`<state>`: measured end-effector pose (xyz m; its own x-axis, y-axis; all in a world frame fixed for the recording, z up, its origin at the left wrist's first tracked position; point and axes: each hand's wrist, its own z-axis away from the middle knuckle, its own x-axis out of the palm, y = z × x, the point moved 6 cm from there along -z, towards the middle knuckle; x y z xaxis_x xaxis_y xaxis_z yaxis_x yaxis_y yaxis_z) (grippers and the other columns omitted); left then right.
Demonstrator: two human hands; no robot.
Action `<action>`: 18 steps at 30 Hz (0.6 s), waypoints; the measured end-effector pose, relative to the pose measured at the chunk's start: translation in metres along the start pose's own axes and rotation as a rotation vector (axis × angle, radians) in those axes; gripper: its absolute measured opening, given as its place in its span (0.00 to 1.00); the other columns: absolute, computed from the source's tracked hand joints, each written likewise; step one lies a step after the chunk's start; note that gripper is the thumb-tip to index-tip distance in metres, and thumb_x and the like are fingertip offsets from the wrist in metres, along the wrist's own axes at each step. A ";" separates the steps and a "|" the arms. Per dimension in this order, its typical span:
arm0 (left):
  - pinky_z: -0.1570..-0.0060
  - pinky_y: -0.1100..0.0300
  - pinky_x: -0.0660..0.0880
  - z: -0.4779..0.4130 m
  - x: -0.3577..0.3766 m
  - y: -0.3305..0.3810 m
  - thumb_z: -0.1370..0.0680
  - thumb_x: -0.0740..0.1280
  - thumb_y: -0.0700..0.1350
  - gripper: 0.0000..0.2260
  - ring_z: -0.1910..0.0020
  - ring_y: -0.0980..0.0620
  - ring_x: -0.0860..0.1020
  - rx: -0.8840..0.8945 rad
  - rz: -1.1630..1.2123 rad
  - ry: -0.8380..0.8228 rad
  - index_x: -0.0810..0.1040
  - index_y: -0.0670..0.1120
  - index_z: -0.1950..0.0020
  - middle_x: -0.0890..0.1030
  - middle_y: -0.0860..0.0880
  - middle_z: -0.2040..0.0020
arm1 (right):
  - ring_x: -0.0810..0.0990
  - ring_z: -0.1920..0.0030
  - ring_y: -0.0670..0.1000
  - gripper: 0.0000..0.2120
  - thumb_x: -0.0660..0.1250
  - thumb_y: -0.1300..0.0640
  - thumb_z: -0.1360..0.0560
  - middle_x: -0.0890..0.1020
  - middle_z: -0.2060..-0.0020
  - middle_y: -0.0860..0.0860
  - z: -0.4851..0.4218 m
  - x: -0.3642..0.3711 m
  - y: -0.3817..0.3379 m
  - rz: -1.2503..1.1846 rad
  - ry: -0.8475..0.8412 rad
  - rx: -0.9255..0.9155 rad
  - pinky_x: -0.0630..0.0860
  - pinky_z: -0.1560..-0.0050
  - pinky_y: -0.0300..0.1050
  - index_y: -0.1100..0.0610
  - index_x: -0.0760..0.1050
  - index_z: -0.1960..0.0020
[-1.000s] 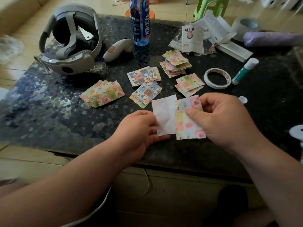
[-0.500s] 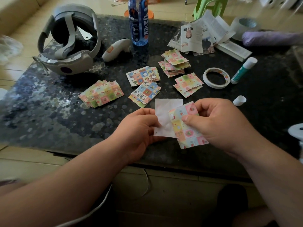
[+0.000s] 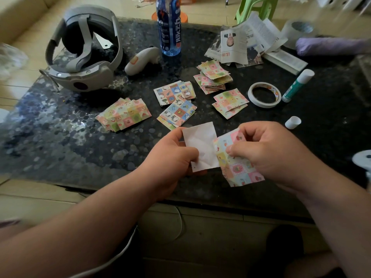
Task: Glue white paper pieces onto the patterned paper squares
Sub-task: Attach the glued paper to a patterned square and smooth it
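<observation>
My left hand (image 3: 172, 157) pinches a white paper piece (image 3: 202, 146) by its left edge, above the near part of the dark table (image 3: 60, 137). My right hand (image 3: 267, 149) pinches a pastel patterned paper square (image 3: 239, 167), tilted, its left edge overlapping the white piece's right side. Several stacks of patterned squares (image 3: 124, 115) (image 3: 176, 99) (image 3: 214, 77) (image 3: 230, 102) lie beyond my hands. A green-and-white glue stick (image 3: 297, 85) lies uncapped at the right, and its white cap (image 3: 293, 122) sits nearer to me.
A roll of white tape (image 3: 264, 94) lies left of the glue stick. A grey headset (image 3: 84, 51), a white controller (image 3: 140, 61) and a blue bottle (image 3: 168, 27) stand at the back. Folded newspaper (image 3: 243, 41) and a purple umbrella (image 3: 331, 46) lie back right.
The patterned square has tilted and slid lower right, and my right hand has curled tighter on it. The white piece has risen a little in my left hand.
</observation>
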<state>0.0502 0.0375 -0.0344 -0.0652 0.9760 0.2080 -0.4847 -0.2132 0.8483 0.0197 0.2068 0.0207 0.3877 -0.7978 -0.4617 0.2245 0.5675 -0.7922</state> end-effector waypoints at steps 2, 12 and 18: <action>0.53 0.44 0.83 0.000 0.001 0.001 0.24 0.61 0.24 0.21 0.53 0.41 0.86 0.017 -0.019 0.000 0.77 0.45 0.40 0.87 0.42 0.51 | 0.87 0.55 0.53 0.06 0.71 0.61 0.25 0.87 0.59 0.55 0.002 0.000 -0.001 0.035 -0.005 -0.002 0.84 0.51 0.64 0.64 0.79 0.58; 0.51 0.45 0.82 -0.001 0.001 -0.005 0.26 0.62 0.24 0.22 0.52 0.41 0.86 0.015 -0.115 -0.001 0.79 0.45 0.39 0.86 0.42 0.49 | 0.88 0.60 0.53 0.08 0.72 0.65 0.25 0.86 0.62 0.57 0.010 -0.005 -0.006 0.014 -0.133 0.017 0.84 0.59 0.54 0.60 0.78 0.63; 0.49 0.43 0.82 0.000 0.004 -0.004 0.26 0.64 0.24 0.20 0.52 0.40 0.86 0.044 -0.130 -0.009 0.79 0.45 0.44 0.86 0.41 0.52 | 0.88 0.60 0.58 0.04 0.70 0.71 0.26 0.86 0.60 0.61 0.010 -0.001 -0.009 -0.462 -0.137 0.004 0.85 0.65 0.48 0.65 0.77 0.56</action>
<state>0.0520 0.0427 -0.0369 0.0035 0.9951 0.0990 -0.4496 -0.0869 0.8890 0.0259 0.2045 0.0325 0.3605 -0.9328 -0.0048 0.4042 0.1608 -0.9004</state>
